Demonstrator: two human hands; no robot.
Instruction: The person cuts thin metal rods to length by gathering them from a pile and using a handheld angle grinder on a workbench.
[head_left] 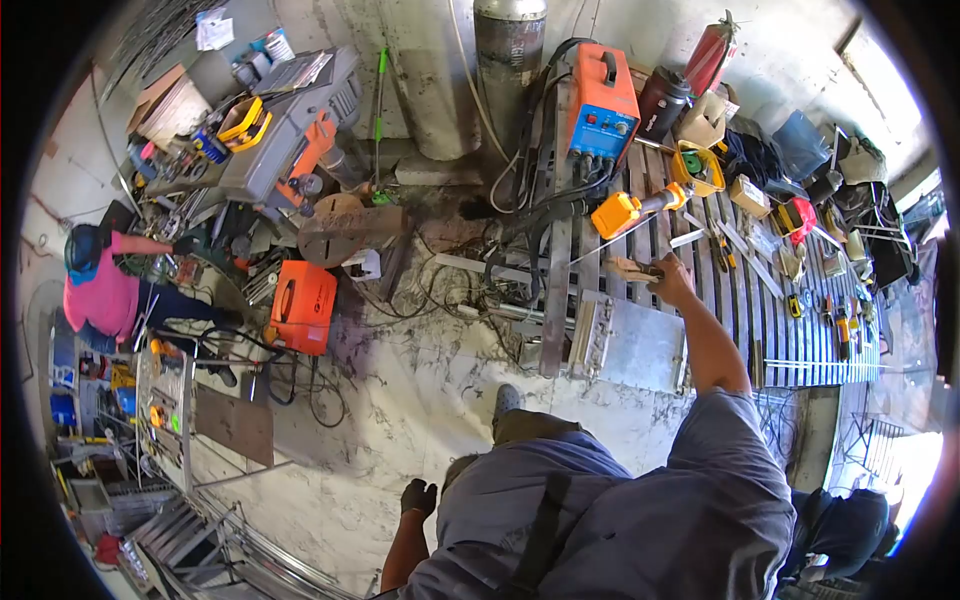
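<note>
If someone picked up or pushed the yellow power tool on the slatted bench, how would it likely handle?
The yellow power tool would probably stay stiff, as its casing looks hard. It may feel heavier toward its bulky end, since its middle is narrower. Pushed, it could snag on the gaps in the slatted bench.

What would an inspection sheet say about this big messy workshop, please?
Surface: slatted workbench, crowded at its far and right parts.
Job's things: brown item, exact kind unclear; metal plate at the near edge.
Clutter: yellow power tool and scattered hand tools.
Hands: right hand has its fingers on the brown item; left hand, dark-gloved, hangs low, nothing seen in it.
Cables: dark cables trail below the orange-and-blue welding machine.
Surroundings: gas cylinder, co-worker in pink.
</note>
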